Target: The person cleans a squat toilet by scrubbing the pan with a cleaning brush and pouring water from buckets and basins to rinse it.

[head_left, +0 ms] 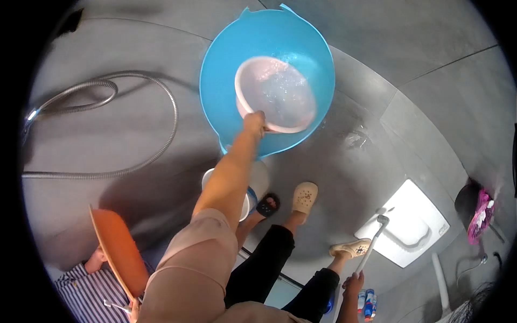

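Observation:
My left hand grips the near rim of a pink basin at its lower left. The basin is tilted inside a large light-blue tub, and glinting water shows in it and in the tub. Low on the right, my right hand is closed around the handle of a long white-handled brush. Its grey head, whose bristles I cannot make out, is over the edge of a white squat toilet.
A metal shower hose loops over the grey floor at left. Below the tub stands a white bucket, partly behind my arm. A person in a striped shirt holds an orange basin. Several bottles stand low right.

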`<state>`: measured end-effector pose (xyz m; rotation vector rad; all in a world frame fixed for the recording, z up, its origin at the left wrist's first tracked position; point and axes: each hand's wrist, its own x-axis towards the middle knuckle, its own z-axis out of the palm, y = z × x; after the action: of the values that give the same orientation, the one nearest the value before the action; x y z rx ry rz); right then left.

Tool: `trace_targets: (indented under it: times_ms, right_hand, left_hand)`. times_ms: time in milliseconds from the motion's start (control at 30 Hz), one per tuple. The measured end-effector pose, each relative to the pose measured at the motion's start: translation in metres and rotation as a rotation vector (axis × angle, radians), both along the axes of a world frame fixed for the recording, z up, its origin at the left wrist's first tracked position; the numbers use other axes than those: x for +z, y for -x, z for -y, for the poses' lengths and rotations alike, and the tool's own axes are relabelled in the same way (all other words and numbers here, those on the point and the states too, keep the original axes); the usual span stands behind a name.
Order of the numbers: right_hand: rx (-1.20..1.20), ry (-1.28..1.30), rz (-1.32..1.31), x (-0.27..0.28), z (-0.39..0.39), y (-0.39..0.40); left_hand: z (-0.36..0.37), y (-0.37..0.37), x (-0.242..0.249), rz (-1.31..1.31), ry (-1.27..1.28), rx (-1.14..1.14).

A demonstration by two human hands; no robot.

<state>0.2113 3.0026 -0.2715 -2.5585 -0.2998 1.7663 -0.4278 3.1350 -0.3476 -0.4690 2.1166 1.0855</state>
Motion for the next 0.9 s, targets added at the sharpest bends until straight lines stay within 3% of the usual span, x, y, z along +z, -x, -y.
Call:
trace_targets:
  times_ms: [133,233,300,533,767,900]
  right_hand:
    - [0.113,0.027,0.036,0.018,-0.019,0.011]
    - [0.128,0.013,-0.017,0.018,-0.023,-0.002]
    - [0.142,-0.011,-0.007,0.028,-0.026,-0.015]
    - [0.164,-0.039,0.028,0.026,-0.036,-0.078]
    - [0.262,-0.15,-0.036,0.065,-0.069,-0.088]
    - [0.276,-0.21,-0.068,0.08,-0.076,-0.116]
  left_hand:
    - [-0.009,-0.031,0.006,0.081,-0.239,0.44]
    - [0.002,-0.035,0.012,0.135,-0.326,0.583]
    - [0.009,-0.048,0.035,0.345,-0.415,0.676]
    - [0.028,-0.088,0.092,0.235,-0.649,0.591]
    - [0.032,-0.156,0.201,0.057,-0.584,0.496]
    - [0.053,-0.218,0.248,0.128,-0.614,0.509]
